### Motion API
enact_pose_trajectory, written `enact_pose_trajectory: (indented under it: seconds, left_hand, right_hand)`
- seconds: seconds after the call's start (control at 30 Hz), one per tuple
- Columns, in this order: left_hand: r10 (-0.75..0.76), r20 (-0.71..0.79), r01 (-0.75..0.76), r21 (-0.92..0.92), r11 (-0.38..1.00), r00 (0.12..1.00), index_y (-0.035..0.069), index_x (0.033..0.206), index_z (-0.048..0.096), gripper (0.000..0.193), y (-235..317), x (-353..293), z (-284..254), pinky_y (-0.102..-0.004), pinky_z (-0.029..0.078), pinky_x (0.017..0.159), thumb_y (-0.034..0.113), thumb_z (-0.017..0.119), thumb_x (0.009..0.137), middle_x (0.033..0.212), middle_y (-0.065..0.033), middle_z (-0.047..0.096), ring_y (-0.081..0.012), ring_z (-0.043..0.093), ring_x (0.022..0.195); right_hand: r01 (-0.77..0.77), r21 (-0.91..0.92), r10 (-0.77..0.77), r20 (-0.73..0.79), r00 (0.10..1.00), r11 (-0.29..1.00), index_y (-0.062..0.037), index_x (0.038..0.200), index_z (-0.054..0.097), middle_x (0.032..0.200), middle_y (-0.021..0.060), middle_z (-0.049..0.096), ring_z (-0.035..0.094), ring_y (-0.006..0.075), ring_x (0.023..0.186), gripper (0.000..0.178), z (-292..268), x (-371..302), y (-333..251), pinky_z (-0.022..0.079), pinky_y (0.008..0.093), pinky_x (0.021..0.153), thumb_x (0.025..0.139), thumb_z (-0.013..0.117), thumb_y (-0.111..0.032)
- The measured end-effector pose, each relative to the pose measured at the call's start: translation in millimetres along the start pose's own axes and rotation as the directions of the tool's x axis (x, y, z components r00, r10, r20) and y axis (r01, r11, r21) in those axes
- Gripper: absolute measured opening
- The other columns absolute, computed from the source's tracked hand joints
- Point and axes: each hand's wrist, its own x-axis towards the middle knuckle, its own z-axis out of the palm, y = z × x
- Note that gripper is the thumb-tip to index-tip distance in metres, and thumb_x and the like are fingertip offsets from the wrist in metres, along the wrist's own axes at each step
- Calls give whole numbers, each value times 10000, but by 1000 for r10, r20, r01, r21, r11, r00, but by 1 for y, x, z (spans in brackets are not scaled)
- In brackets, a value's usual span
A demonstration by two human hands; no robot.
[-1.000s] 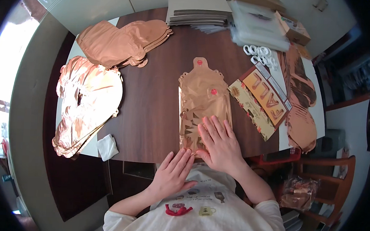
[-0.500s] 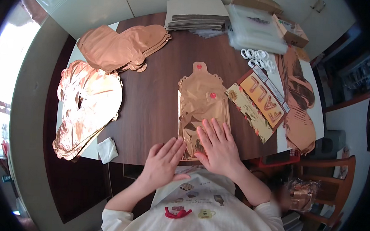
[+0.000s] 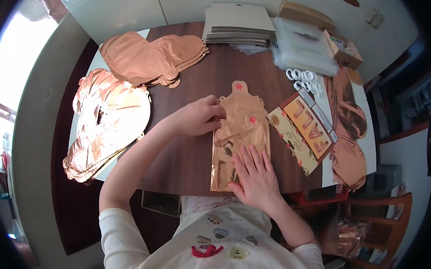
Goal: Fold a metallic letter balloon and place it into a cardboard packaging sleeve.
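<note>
A flattened, folded copper-coloured foil balloon [image 3: 241,104] lies lengthwise in front of me, with a tab at its far end and two small red marks. My right hand [image 3: 257,178] is pressed flat on its near part, fingers stretched out. At its left edge, my left hand [image 3: 199,116] has curled fingers and thumb closed on the foil; the exact fingertip contact is partly hidden. Just right of the balloon is a printed card [image 3: 303,129] with orange and cream panels, lying at a slant.
Copper foil balloons are piled at the far left [image 3: 146,58] and left [image 3: 109,119], with more [image 3: 347,127] at the right. A cardboard stack [image 3: 238,23], clear plastic bags [image 3: 303,46], white rings [image 3: 303,80] and a small open box [image 3: 344,48] stand at the back.
My left hand has moved away from the balloon's near end, forward to its upper left edge, fingers now curled. My right hand stays flat on the foil. The white scrap is hidden behind my left arm.
</note>
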Motion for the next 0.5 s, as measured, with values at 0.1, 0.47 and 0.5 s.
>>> enact_pose_trajectory:
  seconds: [0.1, 0.47, 0.5]
  left_hand:
    - [-86, 249, 123, -138, 983, 965, 43, 1018, 620, 243, -5, 23, -7, -360, 449, 870, 169, 614, 810, 1045, -134, 524, -295, 541, 1001]
    - [-35, 447, 3, 72, 997, 894, 72, 935, 653, 199, -19, 41, -12, -374, 450, 886, 208, 616, 795, 1059, -120, 552, -298, 553, 1020]
    - [-36, 449, 4, 71, 997, 893, 72, 935, 653, 199, -20, 41, -12, -374, 450, 886, 208, 616, 795, 1059, -120, 552, -298, 553, 1020]
  right_hand:
    - [-1, -1, 1, -5, 1000, 1000, -22, 1369, 391, 1451, 199, 323, 268, 374, 1359, 693, 1, 0, 0, 177, 516, 1113, 849, 527, -460]
    - [-4, -8, 4, 8, 1000, 1000, -21, 1372, 391, 1457, 195, 314, 264, 372, 1362, 697, -1, 0, -1, 178, 515, 1114, 854, 522, -470]
    - [-3, -6, 3, 11, 1000, 1000, -21, 1372, 390, 1459, 195, 311, 261, 372, 1364, 697, -1, 0, -1, 178, 516, 1114, 854, 524, -468]
